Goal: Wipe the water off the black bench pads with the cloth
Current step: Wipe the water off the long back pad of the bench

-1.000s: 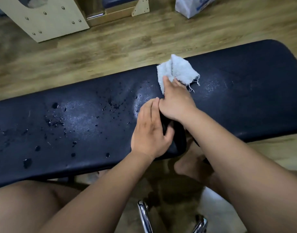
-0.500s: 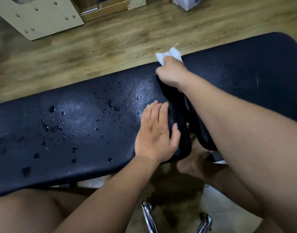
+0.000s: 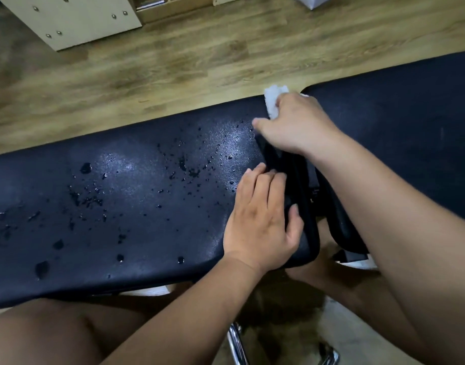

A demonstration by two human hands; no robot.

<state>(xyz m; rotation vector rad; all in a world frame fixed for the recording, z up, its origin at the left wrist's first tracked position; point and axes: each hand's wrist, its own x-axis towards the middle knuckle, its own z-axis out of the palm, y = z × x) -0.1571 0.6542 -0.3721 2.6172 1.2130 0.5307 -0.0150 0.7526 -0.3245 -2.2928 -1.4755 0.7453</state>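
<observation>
Two black bench pads meet at a gap in the middle. The left pad [image 3: 115,206] carries many water drops and wet patches. The right pad [image 3: 410,122] looks mostly dry. My right hand [image 3: 297,125] grips a white cloth [image 3: 273,100] at the far end of the gap, with only a bunched part of the cloth showing. My left hand [image 3: 263,222] lies flat on the right end of the left pad, thumb over its edge, holding nothing.
A wooden floor [image 3: 200,56] lies beyond the bench. A beige panel with bolts [image 3: 76,19] stands at the far left. A white bag [image 3: 313,1] sits at the top right. Chrome bench legs [image 3: 236,343] and my bare knees are below.
My right hand has carried the cloth from the pad's middle along the gap to the far edge, bunching it up. The gap between the pads has widened. My left hand has stayed in place.
</observation>
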